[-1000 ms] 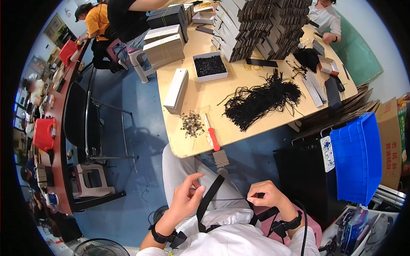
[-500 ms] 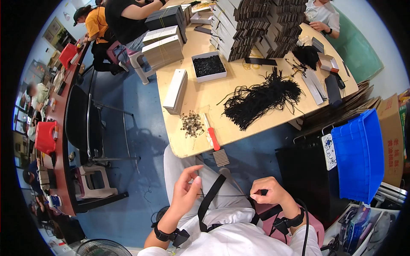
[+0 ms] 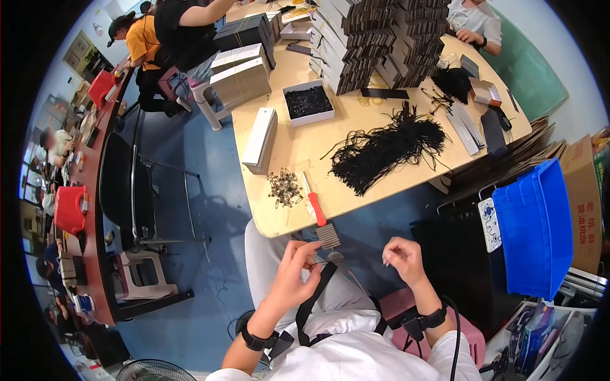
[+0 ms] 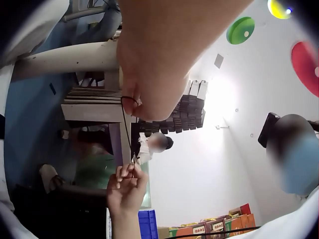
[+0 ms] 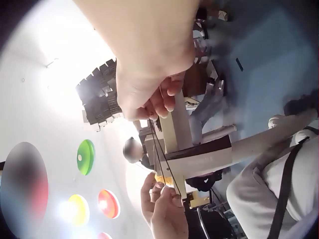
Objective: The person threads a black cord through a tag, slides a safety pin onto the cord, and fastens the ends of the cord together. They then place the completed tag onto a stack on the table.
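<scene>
Cord (image 4: 127,132) ran, in the left wrist view, from the pinching left hand (image 4: 152,87) to the pinching right hand (image 4: 127,193), probably held apart to keep it straight. The right wrist view showed two strands (image 5: 160,149). In the head view, both hands sat nearer the table (image 3: 295,141) than before.

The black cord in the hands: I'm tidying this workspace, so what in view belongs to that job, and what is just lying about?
Belongs to the job:
thin black cord, strung between left hand and right hand
heap of black cords, probably its supply
small metal pins, perhaps for the same work

Seemingly just lying about:
blue plastic crate
electric fan
black chair
</scene>
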The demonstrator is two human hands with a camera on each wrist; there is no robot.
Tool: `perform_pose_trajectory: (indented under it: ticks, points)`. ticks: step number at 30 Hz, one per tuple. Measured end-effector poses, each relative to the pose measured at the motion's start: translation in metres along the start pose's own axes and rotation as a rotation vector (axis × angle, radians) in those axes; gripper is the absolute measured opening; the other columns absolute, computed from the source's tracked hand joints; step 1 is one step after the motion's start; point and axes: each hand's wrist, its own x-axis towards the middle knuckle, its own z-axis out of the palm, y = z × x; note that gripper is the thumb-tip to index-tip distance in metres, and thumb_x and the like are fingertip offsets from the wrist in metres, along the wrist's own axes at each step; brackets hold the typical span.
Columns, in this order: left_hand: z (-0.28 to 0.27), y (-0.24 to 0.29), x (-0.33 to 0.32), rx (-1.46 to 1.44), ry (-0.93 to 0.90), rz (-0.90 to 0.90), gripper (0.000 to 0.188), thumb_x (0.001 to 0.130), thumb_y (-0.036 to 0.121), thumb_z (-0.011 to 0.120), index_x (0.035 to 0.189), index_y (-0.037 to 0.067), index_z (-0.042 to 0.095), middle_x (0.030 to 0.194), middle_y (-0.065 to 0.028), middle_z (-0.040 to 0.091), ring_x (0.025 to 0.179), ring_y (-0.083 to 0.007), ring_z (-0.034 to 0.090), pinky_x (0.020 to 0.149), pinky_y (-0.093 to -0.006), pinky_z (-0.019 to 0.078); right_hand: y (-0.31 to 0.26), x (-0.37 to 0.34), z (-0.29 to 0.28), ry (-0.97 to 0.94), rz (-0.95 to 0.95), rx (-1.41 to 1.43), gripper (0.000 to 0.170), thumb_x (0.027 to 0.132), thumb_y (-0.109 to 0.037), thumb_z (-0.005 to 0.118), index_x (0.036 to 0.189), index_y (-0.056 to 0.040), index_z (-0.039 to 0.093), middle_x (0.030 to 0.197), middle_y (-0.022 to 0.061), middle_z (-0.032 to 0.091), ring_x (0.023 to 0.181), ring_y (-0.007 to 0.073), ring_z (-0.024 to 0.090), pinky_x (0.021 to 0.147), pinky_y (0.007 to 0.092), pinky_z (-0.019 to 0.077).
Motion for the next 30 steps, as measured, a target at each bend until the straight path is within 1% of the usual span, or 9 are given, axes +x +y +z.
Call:
perform_pose_trajectory:
  ticks: [2,5,9,12,14,20,23,26,30]
  points:
    - [0.009,-0.003,0.001,0.038,0.055,0.102,0.039,0.079,-0.008,0.065,0.116,0.001,0.056,0.098,-0.011,0.049,0.072,-0.0167,0.057,0.069,-0.0258,0.0529,0.011,0.006,-0.002,0.082,-0.031,-0.011,0.01,0.083,-0.005,0.06,0.075,0.0,0.06,0.073,0.0034,0.059,0.064,0.0081,0.056,0.059,0.0215,0.0445]
    - [0.022,-0.008,0.002,0.181,0.173,0.158,0.035,0.078,-0.008,0.067,0.111,0.001,0.057,0.098,-0.0116,0.05,0.073,-0.0177,0.059,0.069,-0.0273,0.0542,0.018,0.013,0.001,0.166,-0.055,-0.012,0.011,0.086,-0.005,0.059,0.076,-0.0004,0.06,0.073,0.0024,0.059,0.063,0.0074,0.055,0.058,0.0209,0.0431]
    - [0.029,-0.014,0.004,0.315,0.228,0.226,0.032,0.078,-0.006,0.069,0.107,0.003,0.059,0.095,-0.0117,0.052,0.073,-0.0207,0.059,0.065,-0.03,0.053,0.03,0.019,0.003,0.256,-0.071,0.047,0.011,0.087,-0.006,0.059,0.077,-0.001,0.06,0.072,0.0008,0.059,0.063,0.0057,0.054,0.057,0.0199,0.0418]
    - [0.03,-0.013,0.007,0.396,0.268,0.272,0.03,0.077,-0.004,0.071,0.103,0.005,0.062,0.09,-0.0111,0.054,0.072,-0.0239,0.059,0.06,-0.0328,0.0501,0.051,0.026,0.001,0.238,-0.026,-0.054,0.01,0.088,-0.007,0.059,0.08,-0.0018,0.062,0.072,-0.0004,0.06,0.063,0.0039,0.054,0.056,0.0191,0.0413]
    - [0.033,-0.02,0.006,0.425,0.357,0.282,0.025,0.075,-0.002,0.074,0.097,0.006,0.064,0.085,-0.0099,0.056,0.071,-0.0249,0.058,0.057,-0.034,0.047,0.065,0.03,0.009,0.23,0.078,-0.087,0.009,0.089,-0.007,0.06,0.082,-0.0026,0.063,0.072,-0.0008,0.061,0.063,0.0023,0.054,0.057,0.0186,0.0411]
    - [0.033,-0.02,0.006,0.478,0.408,0.331,0.022,0.07,-0.004,0.075,0.087,0.006,0.067,0.082,-0.0072,0.058,0.073,-0.0233,0.058,0.059,-0.0321,0.0463,0.122,0.025,0.02,0.146,0.202,-0.052,0.012,0.091,-0.011,0.059,0.091,-0.0002,0.064,0.08,0.0024,0.065,0.071,0.0086,0.059,0.06,0.0226,0.0441]
    - [0.033,-0.022,0.006,0.474,0.427,0.378,0.025,0.066,-0.007,0.074,0.085,0.007,0.069,0.082,-0.0058,0.059,0.074,-0.0235,0.057,0.06,-0.0339,0.0462,0.141,0.015,0.031,0.027,0.214,0.082,0.015,0.09,-0.014,0.061,0.095,-0.0008,0.066,0.082,0.0023,0.066,0.074,0.0079,0.058,0.061,0.0222,0.0428]
    - [0.033,-0.02,0.007,0.526,0.453,0.419,0.026,0.064,-0.008,0.073,0.085,0.009,0.07,0.083,-0.0046,0.059,0.075,-0.023,0.057,0.059,-0.0338,0.0454,0.134,0.005,0.04,-0.019,0.298,0.018,0.014,0.092,-0.013,0.061,0.093,-0.0009,0.066,0.081,0.0025,0.065,0.07,0.0075,0.054,0.06,0.0218,0.0416]
    - [0.035,-0.012,-0.001,0.637,0.452,0.35,0.033,0.063,-0.002,0.071,0.093,0.014,0.072,0.084,-0.0012,0.061,0.078,-0.0211,0.057,0.065,-0.0327,0.0473,0.13,-0.001,0.041,-0.04,0.305,-0.004,0.014,0.091,-0.013,0.062,0.092,-0.0005,0.067,0.08,0.0027,0.065,0.07,0.0076,0.056,0.06,0.0219,0.0421]
